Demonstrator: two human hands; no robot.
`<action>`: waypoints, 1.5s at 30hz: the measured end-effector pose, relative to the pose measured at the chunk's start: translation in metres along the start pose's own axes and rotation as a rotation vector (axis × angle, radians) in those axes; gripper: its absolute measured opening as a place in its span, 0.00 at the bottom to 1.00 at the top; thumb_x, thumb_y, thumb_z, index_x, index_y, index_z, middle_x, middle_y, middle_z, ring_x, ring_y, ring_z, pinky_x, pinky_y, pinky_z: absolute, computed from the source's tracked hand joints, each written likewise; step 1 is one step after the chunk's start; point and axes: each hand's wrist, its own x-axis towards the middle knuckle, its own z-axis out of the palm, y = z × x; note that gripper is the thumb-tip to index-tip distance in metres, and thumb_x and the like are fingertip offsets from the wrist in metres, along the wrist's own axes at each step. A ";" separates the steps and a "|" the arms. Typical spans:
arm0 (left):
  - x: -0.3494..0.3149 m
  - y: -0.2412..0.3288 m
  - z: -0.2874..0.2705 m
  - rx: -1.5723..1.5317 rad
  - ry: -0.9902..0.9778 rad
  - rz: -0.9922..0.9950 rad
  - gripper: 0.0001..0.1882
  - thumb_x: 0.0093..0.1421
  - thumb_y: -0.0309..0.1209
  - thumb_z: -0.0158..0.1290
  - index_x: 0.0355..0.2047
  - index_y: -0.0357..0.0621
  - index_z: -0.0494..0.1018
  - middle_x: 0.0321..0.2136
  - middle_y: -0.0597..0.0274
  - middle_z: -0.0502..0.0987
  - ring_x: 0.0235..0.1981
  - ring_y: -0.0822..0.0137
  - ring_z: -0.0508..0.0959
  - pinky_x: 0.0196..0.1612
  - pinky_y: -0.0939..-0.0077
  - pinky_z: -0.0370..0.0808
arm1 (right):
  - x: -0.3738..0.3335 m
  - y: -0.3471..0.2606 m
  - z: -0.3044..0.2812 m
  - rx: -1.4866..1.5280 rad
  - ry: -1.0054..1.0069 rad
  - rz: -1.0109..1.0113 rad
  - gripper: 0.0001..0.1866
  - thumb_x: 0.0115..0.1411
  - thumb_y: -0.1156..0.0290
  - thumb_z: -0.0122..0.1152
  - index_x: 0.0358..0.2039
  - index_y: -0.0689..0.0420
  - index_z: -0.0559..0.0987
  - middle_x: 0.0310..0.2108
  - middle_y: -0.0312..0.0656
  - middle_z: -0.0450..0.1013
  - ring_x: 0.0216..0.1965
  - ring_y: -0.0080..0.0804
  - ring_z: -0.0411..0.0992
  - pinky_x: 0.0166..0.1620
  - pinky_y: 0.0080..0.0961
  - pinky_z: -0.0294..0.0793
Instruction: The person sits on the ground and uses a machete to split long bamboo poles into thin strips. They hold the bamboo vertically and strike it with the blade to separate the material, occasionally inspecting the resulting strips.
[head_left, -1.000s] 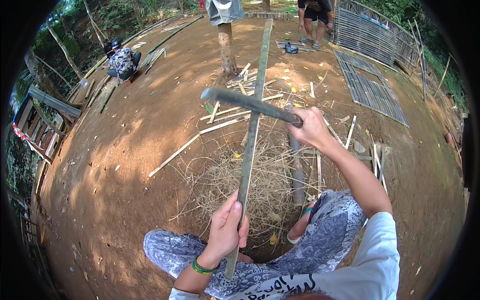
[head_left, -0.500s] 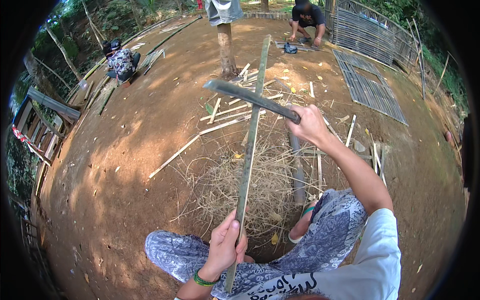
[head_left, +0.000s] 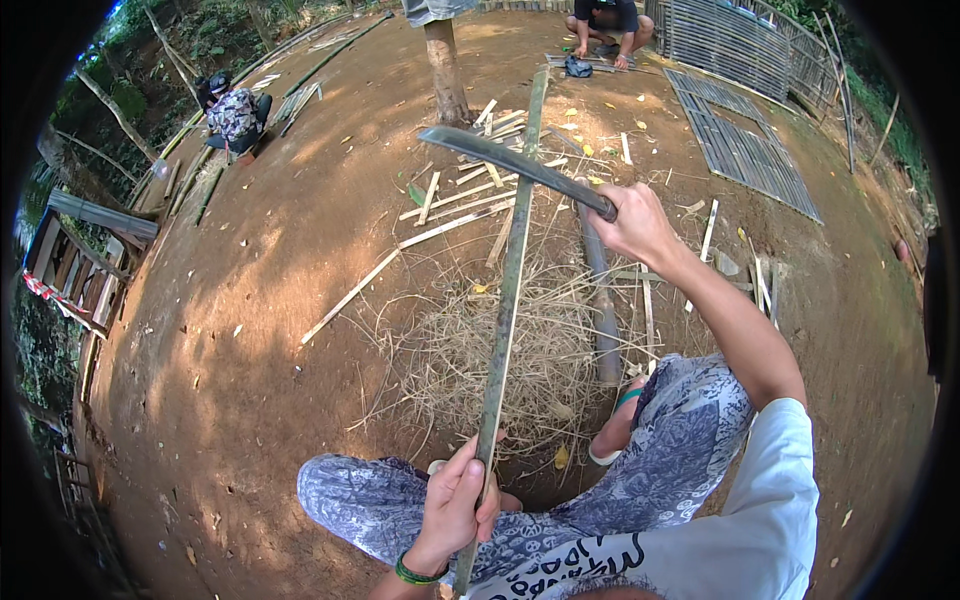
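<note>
A long, narrow bamboo strip (head_left: 512, 265) slants up and away from my lap, green on its face and pale along one edge. Its near part is in my left hand (head_left: 458, 505), fingers wrapped round it, thumb on top. My right hand (head_left: 638, 228) grips a machete (head_left: 505, 160) by its handle end. The dark blade points left and crosses the strip in its upper part; whether blade and strip touch I cannot tell. Below the strip, a heap of thin bamboo shavings (head_left: 500, 370) lies on the ground in front of my legs.
Split bamboo pieces (head_left: 460, 228) are scattered beyond the heap. A dark bamboo pole (head_left: 602, 310) lies right of it. A tree trunk (head_left: 446, 75) stands ahead. Slatted bamboo panels (head_left: 745, 145) are at the far right. One person (head_left: 605, 25) squats far ahead, another (head_left: 235, 115) far left.
The machete and my right hand have shifted slightly right in the picture, the blade's tip a little higher. My left hand keeps hold of the strip. The whole view has tilted down slightly.
</note>
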 end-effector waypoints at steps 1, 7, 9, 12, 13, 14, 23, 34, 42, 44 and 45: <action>0.007 0.002 -0.003 0.020 0.018 0.016 0.24 0.77 0.37 0.32 0.65 0.32 0.57 0.10 0.70 0.62 0.06 0.77 0.62 0.12 0.85 0.62 | -0.008 -0.006 0.007 0.030 -0.059 -0.064 0.07 0.52 0.72 0.55 0.19 0.55 0.75 0.10 0.36 0.66 0.09 0.30 0.63 0.17 0.34 0.68; 0.007 -0.007 -0.009 -0.113 0.075 0.085 0.26 0.76 0.40 0.35 0.65 0.32 0.57 0.09 0.70 0.60 0.05 0.77 0.60 0.09 0.83 0.59 | -0.008 -0.010 0.034 0.065 0.049 -0.518 0.06 0.47 0.71 0.56 0.16 0.50 0.71 0.10 0.34 0.67 0.08 0.28 0.61 0.13 0.30 0.64; -0.010 -0.009 -0.016 -0.124 0.075 0.006 0.26 0.76 0.41 0.36 0.65 0.32 0.57 0.09 0.70 0.60 0.05 0.76 0.61 0.09 0.83 0.59 | 0.004 0.027 0.024 0.051 -0.022 -0.172 0.05 0.49 0.72 0.54 0.18 0.55 0.73 0.10 0.34 0.65 0.10 0.26 0.61 0.15 0.32 0.66; -0.044 -0.025 -0.020 -0.124 0.077 -0.081 0.27 0.75 0.42 0.37 0.64 0.33 0.58 0.09 0.69 0.59 0.04 0.75 0.61 0.08 0.83 0.59 | 0.021 0.101 -0.001 -0.195 -0.074 0.489 0.11 0.53 0.67 0.53 0.23 0.60 0.79 0.15 0.45 0.71 0.20 0.38 0.72 0.32 0.44 0.76; -0.055 -0.036 -0.025 -0.100 0.058 -0.073 0.27 0.75 0.43 0.38 0.64 0.33 0.58 0.09 0.69 0.59 0.04 0.75 0.61 0.08 0.82 0.59 | 0.015 0.127 0.000 -0.240 0.011 0.535 0.13 0.55 0.65 0.54 0.25 0.62 0.80 0.21 0.51 0.75 0.23 0.43 0.73 0.39 0.45 0.77; -0.058 -0.044 -0.032 -0.078 0.032 -0.070 0.27 0.75 0.43 0.38 0.64 0.33 0.59 0.09 0.69 0.59 0.04 0.75 0.61 0.08 0.82 0.59 | 0.000 0.155 0.004 -0.190 0.047 0.640 0.14 0.56 0.63 0.56 0.25 0.62 0.80 0.22 0.51 0.76 0.24 0.42 0.74 0.39 0.44 0.76; 0.030 -0.027 -0.045 -0.497 0.023 0.019 0.28 0.75 0.44 0.38 0.69 0.42 0.54 0.13 0.74 0.58 0.10 0.79 0.60 0.13 0.85 0.60 | -0.016 0.067 0.017 0.378 0.106 0.625 0.18 0.60 0.58 0.63 0.23 0.60 0.77 0.15 0.37 0.71 0.18 0.25 0.68 0.27 0.30 0.66; 0.113 0.005 0.009 -0.840 -0.185 0.025 0.26 0.76 0.45 0.34 0.72 0.60 0.51 0.24 0.73 0.62 0.13 0.81 0.61 0.16 0.88 0.60 | -0.035 -0.060 0.016 0.240 -0.181 -0.325 0.09 0.47 0.66 0.66 0.18 0.53 0.75 0.12 0.42 0.71 0.16 0.42 0.74 0.23 0.39 0.72; 0.123 0.025 0.021 -0.594 -0.066 0.073 0.29 0.75 0.48 0.35 0.72 0.54 0.50 0.13 0.76 0.58 0.08 0.81 0.59 0.10 0.88 0.58 | -0.043 -0.093 0.018 0.283 -0.256 -0.477 0.08 0.41 0.68 0.65 0.17 0.55 0.73 0.15 0.42 0.74 0.17 0.45 0.75 0.23 0.42 0.73; 0.123 0.025 0.021 -0.554 -0.045 0.110 0.29 0.76 0.48 0.34 0.72 0.54 0.49 0.12 0.76 0.59 0.07 0.81 0.60 0.09 0.88 0.58 | -0.042 -0.095 0.016 0.268 -0.272 -0.496 0.08 0.40 0.69 0.64 0.17 0.55 0.73 0.15 0.42 0.74 0.17 0.45 0.75 0.23 0.42 0.73; 0.123 0.024 0.021 -0.536 -0.042 0.124 0.29 0.76 0.48 0.34 0.72 0.54 0.49 0.12 0.76 0.59 0.07 0.81 0.60 0.08 0.88 0.59 | -0.042 -0.096 0.016 0.256 -0.269 -0.511 0.08 0.40 0.69 0.64 0.17 0.55 0.73 0.15 0.42 0.74 0.17 0.45 0.75 0.23 0.42 0.73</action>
